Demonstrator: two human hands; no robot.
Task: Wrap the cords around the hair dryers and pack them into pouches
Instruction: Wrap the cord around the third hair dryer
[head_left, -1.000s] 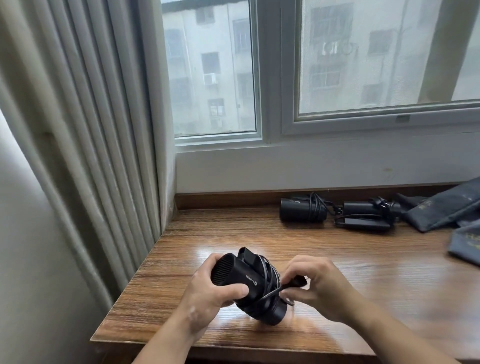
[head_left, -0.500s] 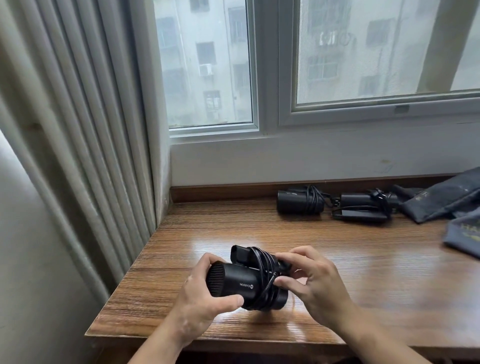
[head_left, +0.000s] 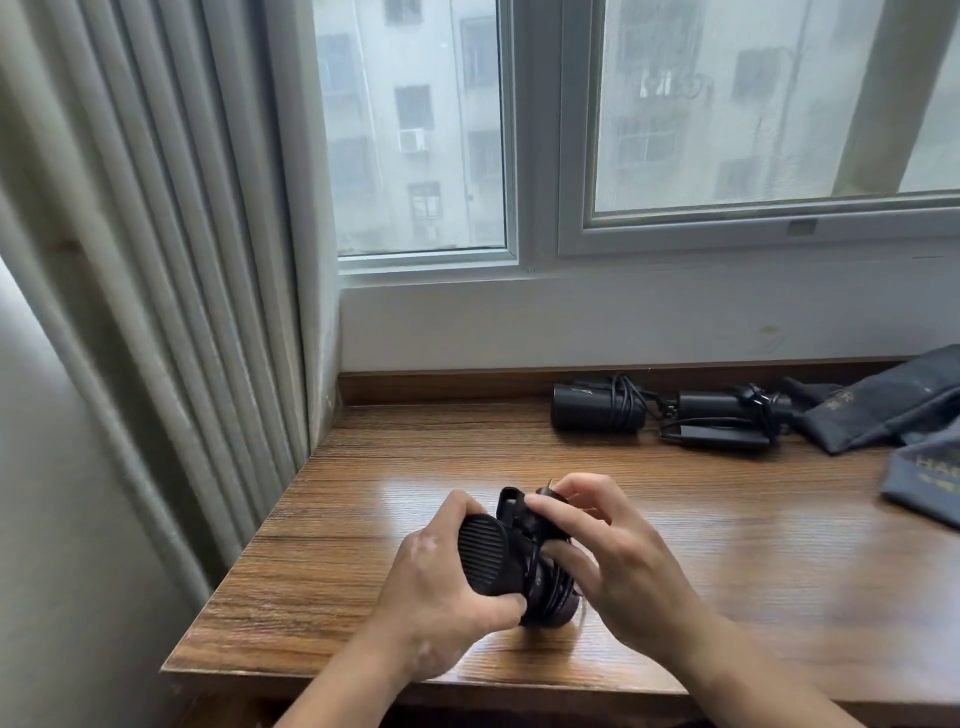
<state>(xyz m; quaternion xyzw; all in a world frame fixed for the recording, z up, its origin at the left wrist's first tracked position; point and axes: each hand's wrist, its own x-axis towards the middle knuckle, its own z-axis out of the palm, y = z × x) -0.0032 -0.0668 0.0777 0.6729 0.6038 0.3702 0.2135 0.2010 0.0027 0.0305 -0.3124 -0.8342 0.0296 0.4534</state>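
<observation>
A black hair dryer (head_left: 488, 558) is held just above the wooden table (head_left: 727, 545), its ribbed rear grille facing me and its cord coiled around the body. My left hand (head_left: 431, 587) grips the barrel from the left. My right hand (head_left: 613, 551) pinches the plug end of the cord (head_left: 545, 491) at the top of the dryer. Two more black hair dryers, one on the left (head_left: 592, 408) and one beside it (head_left: 727, 415), lie with wrapped cords at the back of the table. Dark grey pouches (head_left: 878, 405) lie at the back right.
Another grey pouch with gold lettering (head_left: 930, 475) lies at the right edge. A pleated curtain (head_left: 156, 260) hangs at the left beside the table's corner. The window and white sill wall (head_left: 571, 322) stand behind the table.
The dryer has turned so its rear grille faces me. My right hand has moved from the dryer's side up to its top, carrying the plug end over the coils.
</observation>
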